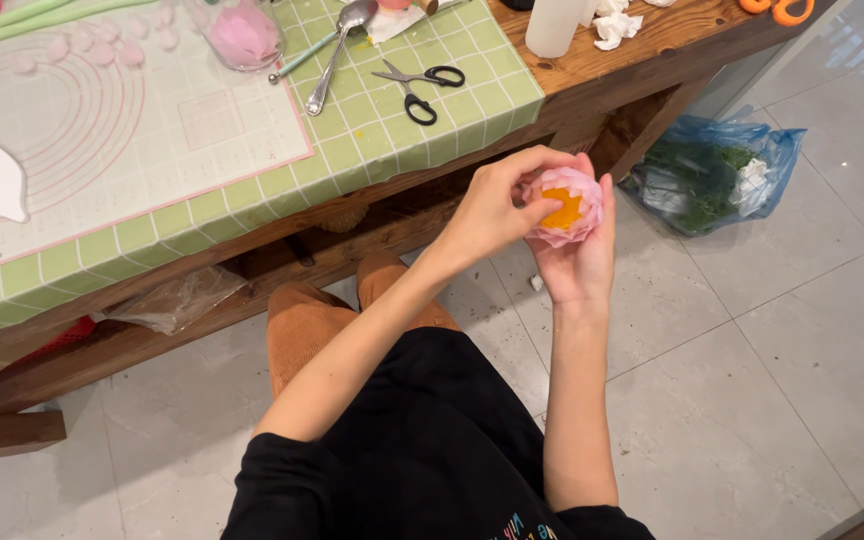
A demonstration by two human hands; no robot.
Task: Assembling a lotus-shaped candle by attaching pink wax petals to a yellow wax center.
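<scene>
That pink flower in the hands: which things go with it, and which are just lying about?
In hand: pink flower, left hand, right hand.
Lying about: black scissors, spoon, white bottle, blue bag, orange scissors.

The flower (565,206) cupped between the hands is pale pink in its petals with a bright orange-yellow heart. At ten o'clock from it the worktop (592,80) is warm brown wood, laid with a mat (452,110) of light green squares ruled by white lines. Over that, further toward nine o'clock, lies a white sheet (132,130) edged in pink and printed with thin pink concentric rings. The scissors (417,85) at eleven o'clock have black handles and silver blades. At three o'clock a translucent blue bag (717,170) shows dark green inside. The floor (802,350) is pale grey tile, the sleeves (282,480) black, the trousers (302,320) rust brown.
</scene>
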